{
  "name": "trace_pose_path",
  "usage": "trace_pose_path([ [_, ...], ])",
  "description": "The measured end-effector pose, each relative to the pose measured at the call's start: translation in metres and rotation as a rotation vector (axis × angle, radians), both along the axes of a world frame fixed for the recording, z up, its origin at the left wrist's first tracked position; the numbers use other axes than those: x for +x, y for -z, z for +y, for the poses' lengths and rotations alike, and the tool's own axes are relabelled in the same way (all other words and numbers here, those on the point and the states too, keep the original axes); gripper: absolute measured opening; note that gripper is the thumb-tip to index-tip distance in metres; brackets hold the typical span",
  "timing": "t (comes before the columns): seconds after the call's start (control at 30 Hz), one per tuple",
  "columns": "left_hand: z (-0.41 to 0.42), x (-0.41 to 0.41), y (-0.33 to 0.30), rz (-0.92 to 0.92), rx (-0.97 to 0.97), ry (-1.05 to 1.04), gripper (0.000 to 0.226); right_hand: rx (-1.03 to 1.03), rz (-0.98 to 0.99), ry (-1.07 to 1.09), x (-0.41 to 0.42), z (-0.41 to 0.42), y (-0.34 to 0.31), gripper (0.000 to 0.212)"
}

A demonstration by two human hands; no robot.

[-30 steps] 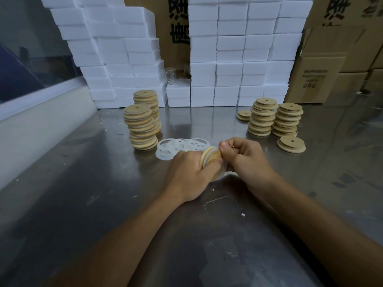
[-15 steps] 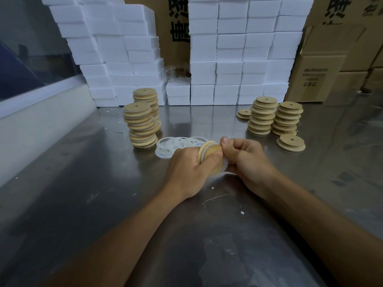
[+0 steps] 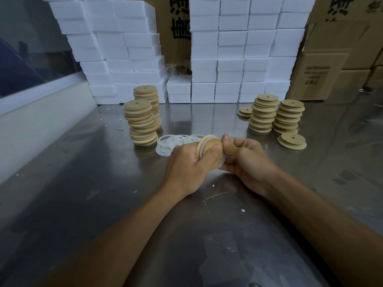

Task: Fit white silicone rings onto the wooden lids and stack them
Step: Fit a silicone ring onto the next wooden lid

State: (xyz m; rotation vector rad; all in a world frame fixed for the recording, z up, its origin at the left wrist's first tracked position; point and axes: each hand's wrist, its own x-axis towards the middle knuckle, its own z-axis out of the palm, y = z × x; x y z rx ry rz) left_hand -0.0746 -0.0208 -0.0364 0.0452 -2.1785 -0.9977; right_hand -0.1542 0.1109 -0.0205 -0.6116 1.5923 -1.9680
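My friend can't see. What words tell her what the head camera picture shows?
Two hands work a white ring onto a wooden lid: the left hand grips the lid, the right hand pinches its edge. Lid stacks and loose rings sit on the metal table.

Lid in my left hand: pale tan wood, faint grain. Ring at its edge: translucent milky white. Loose rings on the table: same milky white, see-through where they overlap. Stacks of lids on the left: tan, with thin whitish bands between layers. Stacks on the right: plain tan, each with a small dark centre hole. Table: dull grey steel, smeared reflections, white specks. Foam boxes behind: bright white. Cartons: brown cardboard, black printed characters.
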Motion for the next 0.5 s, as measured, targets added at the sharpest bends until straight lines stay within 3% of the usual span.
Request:
trace_pose_path([
  [0.2, -0.004, -0.004, -0.001, 0.009, 0.211, 0.034, 0.056, -0.022, -0.016, 0.0, 0.001, -0.002, 0.004, 0.026],
  [0.37, -0.003, -0.005, 0.001, 0.007, 0.195, 0.05, 0.059, -0.01, 0.0, 0.028, 0.002, -0.004, 0.005, 0.032],
  [0.43, -0.005, -0.006, 0.002, -0.015, 0.213, 0.061, 0.052, 0.015, 0.082, 0.086, 0.006, -0.007, 0.006, 0.026],
  [0.5, -0.007, -0.005, 0.003, -0.063, 0.246, 0.083, 0.043, 0.084, 0.322, 0.2, 0.011, -0.008, 0.007, 0.019],
])
